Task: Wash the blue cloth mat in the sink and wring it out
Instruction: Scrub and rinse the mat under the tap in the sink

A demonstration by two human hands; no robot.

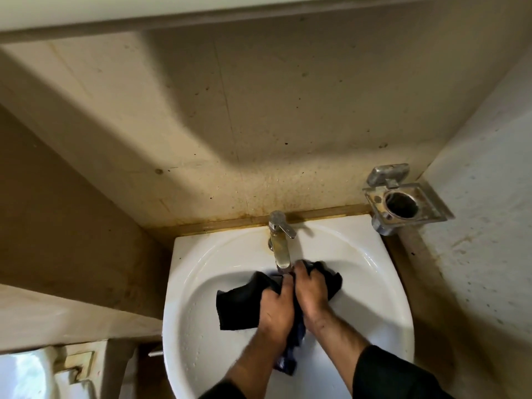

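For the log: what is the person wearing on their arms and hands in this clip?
Both hands, left and right, are bare: no gloves, and no rings or watch that show. The forearms are uncovered well up from the wrists. Dark, loose sleeves begin near the bottom edge, the right sleeve plainly visible, the left sleeve only just in view.

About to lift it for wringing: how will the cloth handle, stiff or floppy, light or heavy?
Likely floppy: the cloth bunches between the left hand and right hand and droops below them. Probably heavy for its size, since it sits under the tap in the sink and looks wet, and may drip.
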